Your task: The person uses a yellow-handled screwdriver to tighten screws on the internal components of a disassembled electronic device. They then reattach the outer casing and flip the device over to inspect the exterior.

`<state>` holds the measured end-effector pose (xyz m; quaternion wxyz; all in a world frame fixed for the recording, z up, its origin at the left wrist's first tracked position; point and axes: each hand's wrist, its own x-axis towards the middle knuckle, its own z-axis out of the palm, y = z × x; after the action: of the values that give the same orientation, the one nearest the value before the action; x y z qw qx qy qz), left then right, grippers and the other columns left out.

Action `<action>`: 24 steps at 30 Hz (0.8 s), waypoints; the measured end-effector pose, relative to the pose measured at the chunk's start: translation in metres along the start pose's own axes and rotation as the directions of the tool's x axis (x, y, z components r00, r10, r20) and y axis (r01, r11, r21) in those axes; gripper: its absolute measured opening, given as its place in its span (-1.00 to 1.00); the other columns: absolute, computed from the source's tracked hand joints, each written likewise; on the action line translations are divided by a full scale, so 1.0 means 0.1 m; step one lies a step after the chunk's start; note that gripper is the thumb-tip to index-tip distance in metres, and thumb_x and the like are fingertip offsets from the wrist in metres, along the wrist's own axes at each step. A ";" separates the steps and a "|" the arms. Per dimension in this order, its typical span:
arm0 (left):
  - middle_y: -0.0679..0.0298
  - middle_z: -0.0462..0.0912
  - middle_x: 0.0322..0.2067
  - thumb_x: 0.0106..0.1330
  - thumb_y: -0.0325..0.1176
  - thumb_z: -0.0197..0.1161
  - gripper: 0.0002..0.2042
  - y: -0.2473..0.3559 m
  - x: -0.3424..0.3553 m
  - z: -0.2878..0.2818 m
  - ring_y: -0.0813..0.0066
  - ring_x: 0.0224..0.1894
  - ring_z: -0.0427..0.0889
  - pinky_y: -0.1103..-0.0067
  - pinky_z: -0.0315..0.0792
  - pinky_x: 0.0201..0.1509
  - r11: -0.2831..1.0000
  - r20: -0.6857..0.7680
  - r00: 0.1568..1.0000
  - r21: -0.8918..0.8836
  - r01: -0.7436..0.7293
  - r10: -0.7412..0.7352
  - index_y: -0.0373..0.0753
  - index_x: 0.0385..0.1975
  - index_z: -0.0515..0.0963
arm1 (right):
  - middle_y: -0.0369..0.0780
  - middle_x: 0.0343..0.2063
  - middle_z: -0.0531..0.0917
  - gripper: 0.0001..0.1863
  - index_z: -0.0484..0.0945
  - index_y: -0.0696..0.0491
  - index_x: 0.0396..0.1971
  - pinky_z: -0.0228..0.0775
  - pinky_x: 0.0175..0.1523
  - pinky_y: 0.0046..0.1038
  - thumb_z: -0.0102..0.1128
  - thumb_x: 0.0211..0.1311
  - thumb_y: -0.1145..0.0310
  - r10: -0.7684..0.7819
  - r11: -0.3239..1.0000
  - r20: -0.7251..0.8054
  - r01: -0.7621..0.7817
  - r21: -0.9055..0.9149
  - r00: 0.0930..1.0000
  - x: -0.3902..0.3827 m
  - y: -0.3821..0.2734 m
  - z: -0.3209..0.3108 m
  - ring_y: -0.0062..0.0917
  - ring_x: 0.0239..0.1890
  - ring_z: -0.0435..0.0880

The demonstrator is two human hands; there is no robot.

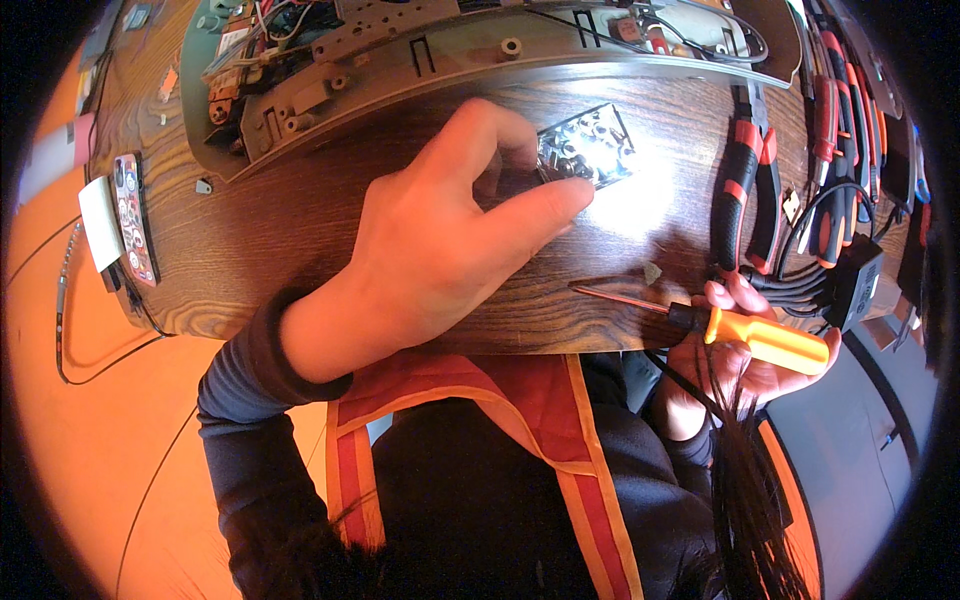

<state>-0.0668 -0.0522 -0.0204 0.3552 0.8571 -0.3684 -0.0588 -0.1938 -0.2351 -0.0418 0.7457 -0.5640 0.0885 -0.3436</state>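
My left hand (430, 230) reaches over the wooden table. Its thumb and fingers close on the near left edge of a small, shallow, dark-edged box (590, 145) of shiny screw-like parts. Bright light washes out part of that box. At the table's front edge, on the right, my right hand (745, 375) lies palm up around the yellow handle of a screwdriver (768, 340). The metal shaft points left over the tabletop. Dark strands of hair hang in front of this hand and hide part of it.
An open grey-green housing (420, 90) with wires and circuit parts spans the back. Red-black pliers (740, 190) lie on the right, beside several more hand tools (840, 140) and a black block with cables (857, 283). A phone in a patterned case (135, 215) sits far left.
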 end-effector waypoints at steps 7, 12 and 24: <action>0.27 0.33 -0.37 -0.13 -0.50 0.41 -0.64 -0.04 0.03 0.03 0.48 -0.44 0.38 0.68 0.28 -0.45 0.999 -0.084 0.996 -0.029 -0.027 0.025 -0.09 -0.24 0.60 | 0.22 -0.23 0.49 -0.10 -0.30 -0.35 0.26 0.53 -0.12 -0.12 0.13 0.14 0.51 0.005 1.000 -0.045 -0.006 -0.016 0.999 0.02 0.01 0.02 -0.12 -0.26 0.62; 0.27 0.30 -0.36 -0.16 -0.48 0.43 -0.57 0.00 0.02 0.01 0.49 -0.47 0.34 0.68 0.27 -0.46 1.000 -0.032 0.999 0.021 -0.004 0.004 -0.06 -0.19 0.60 | 0.18 -0.24 0.51 -0.13 -0.26 -0.32 0.27 0.54 -0.14 -0.17 0.15 0.14 0.45 -0.006 0.996 -0.068 0.000 -0.087 0.998 0.05 -0.02 -0.01 -0.16 -0.29 0.62; 0.30 0.27 -0.37 -0.16 -0.47 0.43 -0.57 0.00 0.04 0.02 0.52 -0.44 0.32 0.69 0.26 -0.45 0.999 -0.036 0.999 -0.030 0.016 -0.017 -0.03 -0.19 0.60 | 0.10 -0.28 0.55 -0.17 -0.19 -0.24 0.27 0.56 -0.17 -0.29 0.19 0.14 0.31 -0.050 0.969 -0.076 0.030 -0.244 0.996 0.01 -0.04 -0.01 -0.25 -0.36 0.63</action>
<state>-0.0651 -0.0560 -0.0210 0.3742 0.8556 -0.3538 -0.0516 -0.1949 -0.2373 -0.0387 0.6600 -0.6380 0.1487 -0.3677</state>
